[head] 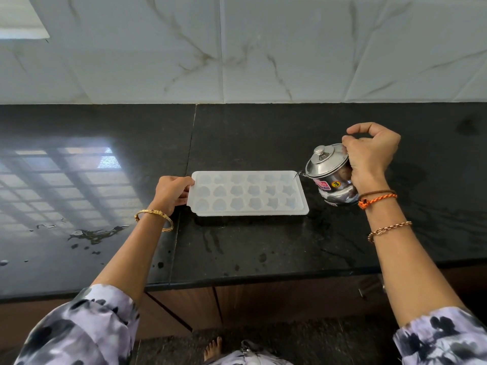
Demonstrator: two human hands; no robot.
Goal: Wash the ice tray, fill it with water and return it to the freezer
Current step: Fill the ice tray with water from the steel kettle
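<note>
Head view: pot tipped at the tray's right end.
Left hand (172, 192) grips the tray (247, 193) by its left edge; right hand (369, 156) clasps the pot (329, 175). Tray lies mid-surface (263, 246), bare wet stone toward the front edge.

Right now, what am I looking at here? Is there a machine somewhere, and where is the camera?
No machine: this is a person working with bare hands. The single picture comes from a wide-angle camera worn on the head, looking down, so both arms reach in from below. On the black stone counter lies a pale, translucent ice tray with shaped pockets. The left hand grips the tray's left end. The right hand holds a small lidded steel pot, tilted towards the tray's right end, its thin spout near the corner. Water spots lie on the counter. Whether water is flowing, I cannot tell.
</note>
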